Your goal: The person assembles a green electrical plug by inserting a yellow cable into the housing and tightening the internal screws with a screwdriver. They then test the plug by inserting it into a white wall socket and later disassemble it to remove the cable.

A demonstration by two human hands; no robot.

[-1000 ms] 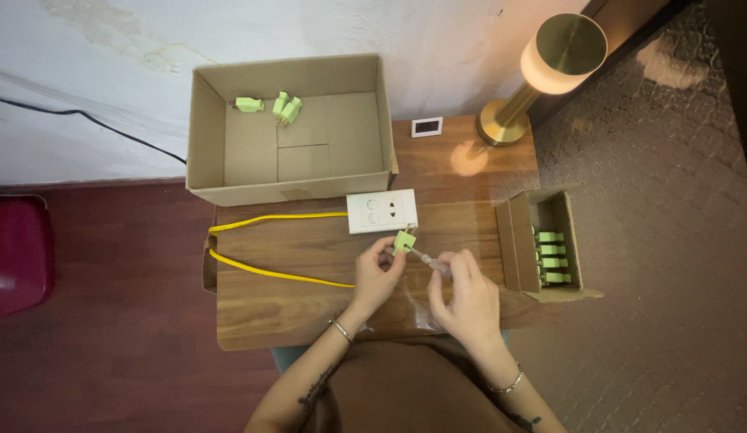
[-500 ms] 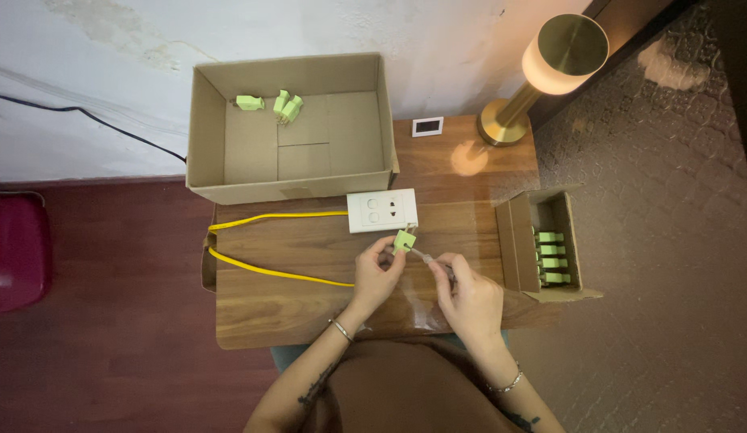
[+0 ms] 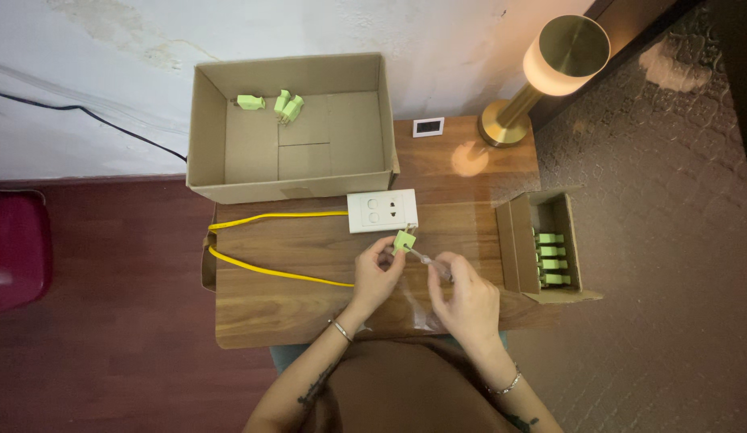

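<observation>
Green plug (image 3: 403,240) pinched in left hand (image 3: 377,273), clear wrapper (image 3: 428,258) in right hand (image 3: 466,301); more plugs (image 3: 279,106) in big carton (image 3: 209,128).

Both forearms reached forward from the body and angled inward, the left hand (image 3: 379,274) raised with its fingertips pinched together, the right hand (image 3: 467,298) just beside it, fingers curled and thumb pressed to forefinger, a bracelet on each wrist.

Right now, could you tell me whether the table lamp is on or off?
On: the lamp has a glowing shade and casts a bright patch on the table beside its brass base.
</observation>
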